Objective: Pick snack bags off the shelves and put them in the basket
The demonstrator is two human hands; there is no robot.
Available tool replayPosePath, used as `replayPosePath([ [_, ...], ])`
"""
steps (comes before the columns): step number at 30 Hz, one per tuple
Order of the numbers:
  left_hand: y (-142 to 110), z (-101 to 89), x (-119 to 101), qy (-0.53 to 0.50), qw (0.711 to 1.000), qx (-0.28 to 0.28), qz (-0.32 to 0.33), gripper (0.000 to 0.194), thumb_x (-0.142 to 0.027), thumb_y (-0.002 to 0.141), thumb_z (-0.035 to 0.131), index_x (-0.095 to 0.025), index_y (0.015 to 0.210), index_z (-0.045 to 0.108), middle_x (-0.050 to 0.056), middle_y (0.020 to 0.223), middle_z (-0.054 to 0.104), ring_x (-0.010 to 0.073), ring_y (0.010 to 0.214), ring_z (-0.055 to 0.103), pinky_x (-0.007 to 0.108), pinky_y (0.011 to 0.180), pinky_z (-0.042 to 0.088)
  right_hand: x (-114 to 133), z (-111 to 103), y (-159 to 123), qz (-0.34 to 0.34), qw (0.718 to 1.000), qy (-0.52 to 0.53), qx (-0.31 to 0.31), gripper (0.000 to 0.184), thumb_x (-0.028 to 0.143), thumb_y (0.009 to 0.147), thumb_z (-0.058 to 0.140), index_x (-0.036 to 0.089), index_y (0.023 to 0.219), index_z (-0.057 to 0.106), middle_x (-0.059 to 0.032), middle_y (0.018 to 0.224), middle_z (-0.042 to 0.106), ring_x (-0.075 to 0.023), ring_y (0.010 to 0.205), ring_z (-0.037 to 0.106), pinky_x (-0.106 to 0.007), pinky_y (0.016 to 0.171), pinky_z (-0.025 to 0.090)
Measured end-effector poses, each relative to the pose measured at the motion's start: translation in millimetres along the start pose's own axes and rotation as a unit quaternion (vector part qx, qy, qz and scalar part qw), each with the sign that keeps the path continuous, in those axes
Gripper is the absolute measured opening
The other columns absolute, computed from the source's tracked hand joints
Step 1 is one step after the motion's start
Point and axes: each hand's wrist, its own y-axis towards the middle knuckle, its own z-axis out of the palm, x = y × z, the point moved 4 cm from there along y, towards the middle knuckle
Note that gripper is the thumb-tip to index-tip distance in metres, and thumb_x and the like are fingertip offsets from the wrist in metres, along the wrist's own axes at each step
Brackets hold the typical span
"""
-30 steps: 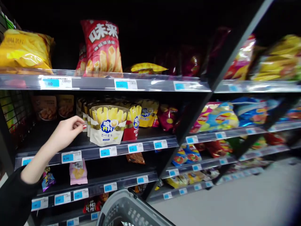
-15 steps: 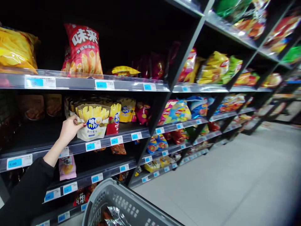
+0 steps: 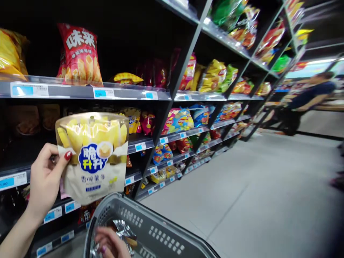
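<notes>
My left hand grips a white and yellow snack bag with a blue round logo by its left edge, thumb on the front. The bag hangs in the air in front of the shelves, just above the rim of a grey plastic basket. My right hand shows at the bottom edge inside the basket, fingers curled beside a silvery packet; whether it holds that packet is unclear.
Dark shelves with blue price tags run from the left into the distance, stocked with several snack bags, among them a tall red bag. Pale floor opens to the right. A person in blue bends at the far end of the aisle.
My left hand has pulled the white and yellow bag off the middle shelf and brought it towards me, over the basket. The view has swung right along the aisle, and my right hand has appeared.
</notes>
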Motion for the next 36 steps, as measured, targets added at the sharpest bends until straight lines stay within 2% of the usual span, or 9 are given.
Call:
replayPosePath([
  [4, -68, -7.5, 29, 0.0, 0.989, 0.045, -0.14, 0.026, -0.042, 0.081, 0.066, -0.02, 0.075, 0.055, -0.003, 0.071, 0.057, 0.0107, 0.06, 0.052, 0.019, 0.052, 0.042, 86, 19, -13, -0.13, 0.877, 0.458, -0.061, 0.084, 0.081, 0.063, 0.057, 0.035, 0.132, 0.044, -0.0103, 0.133, 0.051, -0.0301, 0.114, 0.056, -0.046, 0.084, 0.053],
  [7, -107, -13.5, 59, -0.011, 0.973, 0.061, -0.224, 0.026, -0.042, 0.081, 0.066, -0.02, 0.076, 0.053, -0.003, 0.07, 0.055, 0.0116, 0.061, 0.052, 0.021, 0.054, 0.043, 107, 37, -17, -0.073, 0.839, 0.531, -0.095, 0.083, 0.067, 0.067, 0.068, 0.03, 0.137, 0.042, -0.0119, 0.133, 0.053, -0.0286, 0.124, 0.05, -0.046, 0.096, 0.047],
  [12, -145, -24.3, 93, -0.021, 0.944, 0.057, -0.324, 0.029, -0.046, 0.081, 0.063, -0.021, 0.081, 0.05, -0.003, 0.067, 0.057, 0.0129, 0.057, 0.054, 0.022, 0.051, 0.044, 79, 64, -27, 0.041, 0.826, 0.541, -0.153, 0.073, 0.052, 0.071, 0.072, 0.024, 0.134, 0.047, -0.0121, 0.119, 0.065, -0.0263, 0.112, 0.06, -0.046, 0.097, 0.047],
  [15, -161, -30.1, 94, -0.013, 0.958, -0.015, -0.288, 0.036, -0.043, 0.078, 0.068, -0.024, 0.102, 0.049, 0.003, 0.103, 0.062, 0.0166, 0.085, 0.064, 0.025, 0.067, 0.052, 68, 64, -32, 0.023, 0.875, 0.426, -0.23, 0.058, 0.048, 0.076, 0.07, 0.02, 0.124, 0.056, -0.0116, 0.109, 0.069, -0.0251, 0.098, 0.066, -0.043, 0.089, 0.052],
  [18, -183, -25.8, 92, -0.098, 0.95, 0.011, -0.296, 0.058, -0.045, 0.079, 0.068, -0.032, 0.128, 0.041, 0.005, 0.145, 0.038, 0.0225, 0.134, 0.039, 0.035, 0.103, 0.042, 86, 54, -41, -0.153, 0.924, 0.107, -0.335, 0.042, 0.029, 0.081, 0.067, 0.02, 0.121, 0.059, -0.0113, 0.111, 0.066, -0.0243, 0.1, 0.063, -0.041, 0.085, 0.054],
  [22, -211, -19.7, 99, -0.338, 0.822, 0.046, -0.456, 0.061, -0.072, 0.071, 0.058, -0.028, 0.112, 0.064, 0.005, 0.136, 0.056, 0.0327, 0.139, 0.03, 0.046, 0.114, 0.029, 120, 67, -63, -0.36, 0.809, -0.258, -0.388, 0.039, 0.006, 0.083, 0.056, 0.019, 0.119, 0.061, -0.0119, 0.112, 0.059, -0.0269, 0.111, 0.054, -0.044, 0.087, 0.052],
  [27, -211, -21.3, 108, -0.462, 0.712, 0.028, -0.528, 0.062, -0.077, 0.073, 0.049, -0.026, 0.099, 0.074, 0.001, 0.118, 0.069, 0.0306, 0.138, 0.035, 0.044, 0.117, 0.021, 135, 87, -82, -0.422, 0.694, -0.398, -0.426, 0.017, 0.013, 0.08, 0.065, 0.025, 0.089, 0.072, -0.0055, 0.114, 0.055, -0.0275, 0.112, 0.044, -0.047, 0.092, 0.043],
  [31, -212, -19.3, 112, -0.495, 0.67, 0.03, -0.552, 0.064, -0.077, 0.081, 0.036, -0.03, 0.104, 0.073, -0.003, 0.111, 0.072, 0.0256, 0.131, 0.045, 0.042, 0.115, 0.025, 133, 93, -89, -0.431, 0.659, -0.446, -0.426, 0.017, 0.016, 0.08, 0.067, 0.03, 0.086, 0.075, -0.0024, 0.116, 0.055, -0.0269, 0.113, 0.043, -0.045, 0.096, 0.038],
  [36, -218, -20.1, 120, -0.528, 0.661, 0.106, -0.523, 0.067, -0.078, 0.078, 0.041, -0.029, 0.115, 0.068, 0.001, 0.122, 0.067, 0.0255, 0.131, 0.045, 0.041, 0.115, 0.025, 131, 92, -89, -0.439, 0.664, -0.445, -0.41, 0.021, 0.013, 0.079, 0.067, 0.031, 0.084, 0.076, -0.0025, 0.109, 0.057, -0.0236, 0.104, 0.045, -0.042, 0.095, 0.037],
])
